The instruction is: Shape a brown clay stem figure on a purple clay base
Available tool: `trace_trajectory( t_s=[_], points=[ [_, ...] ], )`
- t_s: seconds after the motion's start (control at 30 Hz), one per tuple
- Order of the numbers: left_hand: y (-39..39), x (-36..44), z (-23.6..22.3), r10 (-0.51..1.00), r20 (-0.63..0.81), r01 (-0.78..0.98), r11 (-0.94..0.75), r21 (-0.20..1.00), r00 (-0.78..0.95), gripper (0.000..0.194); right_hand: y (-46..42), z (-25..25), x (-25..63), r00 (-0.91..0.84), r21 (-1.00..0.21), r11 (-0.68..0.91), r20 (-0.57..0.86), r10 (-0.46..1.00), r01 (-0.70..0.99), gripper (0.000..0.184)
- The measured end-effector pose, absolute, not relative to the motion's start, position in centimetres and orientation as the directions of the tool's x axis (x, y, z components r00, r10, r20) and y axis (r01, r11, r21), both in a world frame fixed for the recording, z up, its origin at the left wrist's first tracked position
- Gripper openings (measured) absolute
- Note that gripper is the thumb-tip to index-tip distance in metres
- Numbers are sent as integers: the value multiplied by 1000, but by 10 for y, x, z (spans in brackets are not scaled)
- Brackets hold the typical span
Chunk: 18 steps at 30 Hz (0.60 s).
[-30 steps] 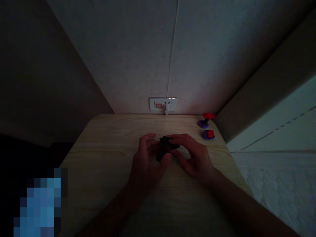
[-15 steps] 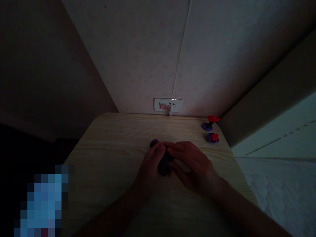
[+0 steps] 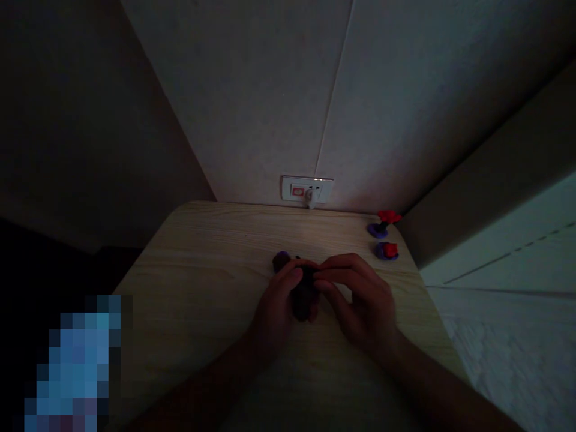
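Between my hands is a dark, rounded lump (image 3: 303, 298), too dim to name its kind. My left hand (image 3: 276, 303) is wrapped round its left side, the thumb on top and fingertips showing beneath. At its upper right, my right hand (image 3: 362, 294) pinches with thumb and fingers; whether a small piece sits in that pinch is hidden. Just beyond my left fingers lies a small dark brown and purple piece (image 3: 281, 261) on the wooden table.
On the light wooden table (image 3: 211, 240), a red flower shape on a purple base (image 3: 378, 230) stands at the far right corner, with a red and purple piece (image 3: 387, 251) nearer. A wall socket (image 3: 307, 189) holds a plug. A pale cabinet (image 3: 504, 252) is at right.
My right hand's fingers have shifted up on the dark lump and drawn into a pinch, uncovering more of it. More of the brown and purple piece shows.
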<state>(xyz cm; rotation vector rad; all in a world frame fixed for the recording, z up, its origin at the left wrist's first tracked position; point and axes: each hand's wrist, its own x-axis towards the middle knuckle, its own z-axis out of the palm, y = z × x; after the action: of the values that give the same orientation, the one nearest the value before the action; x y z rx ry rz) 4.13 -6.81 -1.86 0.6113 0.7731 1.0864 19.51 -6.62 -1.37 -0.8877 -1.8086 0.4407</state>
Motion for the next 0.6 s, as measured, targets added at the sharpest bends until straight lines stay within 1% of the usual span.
trace_trajectory(
  t_s=[0.13, 0.3, 0.37, 0.5, 0.57, 0.6],
  points=[
    [-68, 43, -19, 915, -275, -584, 401, 706, 296, 40, -67, -13, 195, -146, -675, 632, 631, 762, 380, 19],
    [-70, 46, -22, 918, -267, -641, 397, 657, 295, 37, -67, -10, 194, -237, -666, 624, 583, 777, 410, 22],
    [-71, 47, -23, 920, -252, -648, 391, 653, 301, 37, -66, -11, 193, -242, -713, 592, 541, 806, 377, 21],
    [-73, 48, -26, 934, -197, -628, 347, 697, 297, 38, -64, -16, 193, -189, -850, 480, 446, 875, 215, 15],
    [-74, 48, -27, 939, -179, -615, 328, 717, 292, 37, -64, -17, 193, -163, -882, 440, 415, 895, 171, 12],
    [-74, 48, -27, 943, -175, -606, 317, 729, 282, 36, -64, -16, 193, -158, -880, 440, 416, 896, 180, 12]
  ],
)
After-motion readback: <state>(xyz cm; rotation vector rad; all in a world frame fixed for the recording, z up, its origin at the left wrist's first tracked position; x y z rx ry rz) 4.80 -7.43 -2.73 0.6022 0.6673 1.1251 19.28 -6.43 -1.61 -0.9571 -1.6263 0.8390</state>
